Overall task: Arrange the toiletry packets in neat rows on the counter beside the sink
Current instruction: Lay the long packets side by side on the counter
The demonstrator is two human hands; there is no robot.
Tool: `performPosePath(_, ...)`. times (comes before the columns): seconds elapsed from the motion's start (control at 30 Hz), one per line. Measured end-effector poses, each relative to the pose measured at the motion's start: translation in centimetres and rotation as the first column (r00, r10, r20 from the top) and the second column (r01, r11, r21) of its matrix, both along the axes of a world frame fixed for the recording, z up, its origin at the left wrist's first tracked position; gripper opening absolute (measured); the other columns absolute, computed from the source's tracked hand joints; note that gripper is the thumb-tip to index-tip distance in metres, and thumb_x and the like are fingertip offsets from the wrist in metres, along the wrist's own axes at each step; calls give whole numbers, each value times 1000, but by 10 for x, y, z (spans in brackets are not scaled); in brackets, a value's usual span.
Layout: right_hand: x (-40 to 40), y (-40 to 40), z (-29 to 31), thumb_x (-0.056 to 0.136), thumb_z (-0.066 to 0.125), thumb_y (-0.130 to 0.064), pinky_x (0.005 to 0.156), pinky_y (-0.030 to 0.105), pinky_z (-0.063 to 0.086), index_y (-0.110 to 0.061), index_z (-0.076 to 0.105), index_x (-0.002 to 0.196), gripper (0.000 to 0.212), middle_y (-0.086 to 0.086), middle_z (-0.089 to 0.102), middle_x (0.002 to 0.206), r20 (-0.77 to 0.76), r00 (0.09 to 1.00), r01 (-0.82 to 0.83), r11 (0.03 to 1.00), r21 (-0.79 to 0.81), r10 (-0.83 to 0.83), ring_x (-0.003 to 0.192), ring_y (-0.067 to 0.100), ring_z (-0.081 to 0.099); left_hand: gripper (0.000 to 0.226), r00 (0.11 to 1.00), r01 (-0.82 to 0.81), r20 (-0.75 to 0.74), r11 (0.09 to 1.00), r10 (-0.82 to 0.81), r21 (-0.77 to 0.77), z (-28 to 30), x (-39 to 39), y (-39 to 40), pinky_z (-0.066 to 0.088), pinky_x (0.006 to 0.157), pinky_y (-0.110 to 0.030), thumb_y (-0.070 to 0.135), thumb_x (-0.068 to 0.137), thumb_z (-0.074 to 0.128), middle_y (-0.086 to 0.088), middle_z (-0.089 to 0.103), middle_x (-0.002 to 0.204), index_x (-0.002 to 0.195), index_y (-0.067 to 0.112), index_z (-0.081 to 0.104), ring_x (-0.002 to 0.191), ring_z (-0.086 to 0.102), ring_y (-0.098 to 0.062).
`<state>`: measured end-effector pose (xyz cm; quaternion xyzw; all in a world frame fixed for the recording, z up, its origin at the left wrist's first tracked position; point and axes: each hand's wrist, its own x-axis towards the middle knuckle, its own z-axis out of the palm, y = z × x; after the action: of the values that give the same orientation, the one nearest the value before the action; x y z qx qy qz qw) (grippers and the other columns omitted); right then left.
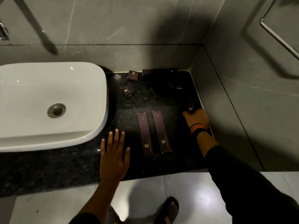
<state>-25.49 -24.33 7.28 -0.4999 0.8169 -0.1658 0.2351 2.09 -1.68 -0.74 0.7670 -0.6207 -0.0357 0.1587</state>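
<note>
Two long dark brown packets (145,134) (161,131) lie side by side on the black granite counter (126,110), right of the white sink (48,101). My right hand (196,118) is shut on a third long packet (191,104) near the right wall, its far end tilted up. My left hand (114,152) rests flat and open on the counter, left of the pair. Two small square packets (127,90) (133,75) lie further back. Another long packet (159,72) lies against the back wall. Two tiny dark items (175,86) sit at the back right.
Grey tiled walls close the counter at the back and right. A metal rail (278,34) hangs on the right wall, and a tap spout (35,25) reaches over the sink. Below the counter edge are pale floor tiles and my sandalled foot (168,209).
</note>
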Motion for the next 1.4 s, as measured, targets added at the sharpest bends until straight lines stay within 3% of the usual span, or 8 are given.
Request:
performPosePath(0.13, -9, 63, -6, 76, 77, -43, 73, 41, 60, -18, 66, 90, 31, 5, 70, 89, 98, 995, 8, 992, -126, 5, 77, 23, 68, 65, 1000, -3, 15, 1000, 3, 2, 3, -1, 1, 20, 133, -61, 42, 109, 35, -11, 26, 179, 168, 15, 32, 167, 20, -32)
performPosePath(0.2, -8, 97, -12, 74, 76, -51, 64, 32, 55, -27, 58, 81, 30, -6, 65, 80, 138, 989, -30, 993, -114, 45, 68, 10, 63, 66, 1000, 0, 31, 1000, 0, 13, 3, -1, 1, 19, 133, -61, 42, 109, 34, -11, 24, 179, 169, 16, 29, 167, 17, -31)
performPosePath(0.47, 7, 140, -19, 79, 76, -51, 50, 15, 34, -32, 50, 80, 32, -16, 52, 76, 58, 978, -198, 978, -65, 202, 62, 0, 54, 66, 999, 10, 35, 1000, -10, 26, 1, 0, 1, 16, 134, -61, 44, 110, 30, -11, 25, 179, 170, 16, 27, 167, 17, -32)
performPosePath(0.73, -3, 152, -21, 83, 73, -52, 67, 25, 48, -23, 56, 95, 36, -3, 61, 95, 1, 974, -225, 974, -26, 226, 78, 18, 65, 65, 1000, 11, 28, 999, -12, 34, 0, 0, 1, 16, 134, -61, 44, 110, 29, -11, 24, 179, 170, 17, 27, 167, 17, -31)
performPosePath(0.9, -7, 152, -9, 81, 68, -64, 81, 39, 59, -19, 54, 127, 66, 1, 60, 120, -8, 970, -243, 970, -9, 243, 99, 25, 68, 65, 999, 17, 28, 999, -18, 37, 1, 0, 1, 16, 134, -61, 43, 110, 30, -11, 24, 179, 170, 16, 27, 168, 17, -31)
performPosePath(1.13, 11, 86, 18, 87, 64, -55, 67, 18, 45, -28, 58, 111, 37, -5, 54, 119, 103, 951, -264, 939, -222, 292, 87, 9, 58, 64, 999, 48, 4, 998, -48, 45, 2, -1, 1, 21, 133, -59, 38, 109, 33, -9, 25, 179, 168, 15, 30, 167, 18, -29)
performPosePath(1.27, 40, 19, 27, 87, 63, -46, 75, 29, 50, -24, 66, 99, 25, -1, 59, 113, 21, 938, -327, 902, -281, 347, 84, 17, 63, 63, 997, 50, -52, 998, -49, 30, 4, 0, 1, 22, 133, -60, 39, 109, 35, -8, 27, 178, 167, 15, 34, 167, 21, -29)
performPosePath(1.4, 47, -56, 29, 90, 62, -32, 88, 39, 55, -16, 69, 112, 28, 10, 63, 121, -75, 896, -442, 870, -219, 437, 104, 31, 66, 64, 998, 57, -38, 997, -54, 60, 1, 2, 0, 21, 133, -60, 39, 108, 34, -7, 25, 179, 167, 15, 34, 167, 20, -30)
